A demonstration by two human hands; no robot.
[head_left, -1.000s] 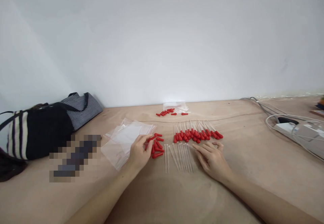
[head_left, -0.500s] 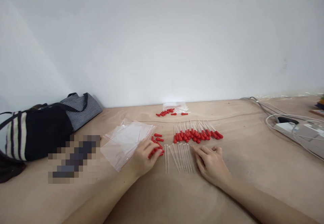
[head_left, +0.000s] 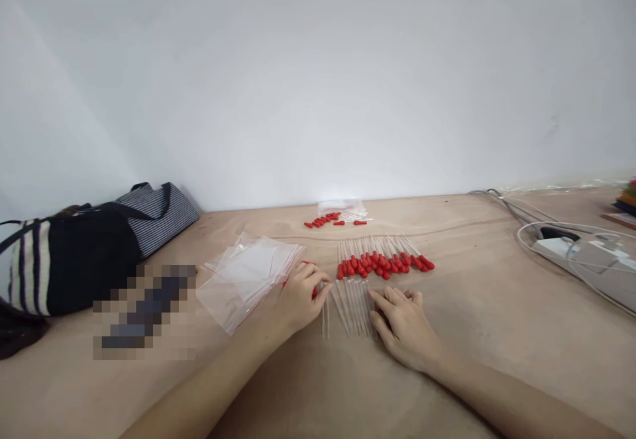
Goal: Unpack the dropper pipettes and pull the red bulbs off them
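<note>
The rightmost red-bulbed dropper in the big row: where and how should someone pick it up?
Probably by its red bulb, pinched from the near right: that end is the thickest part, faces the camera and lies outermost.

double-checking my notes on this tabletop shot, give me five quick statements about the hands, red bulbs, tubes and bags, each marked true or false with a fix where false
1. The right hand is at the right end of the bare clear tubes. True.
2. The left hand is at the nearer loose red bulbs, partly hiding them. True.
3. Everything with a bulb attached stands upright in a cup. False: the bulb-tipped tubes lie on the table.
4. The flat clear bags lie to the right of the striped bag. True.
5. Red shows only near the hands. False: more red bulbs lie farther back, near the wall.
</note>
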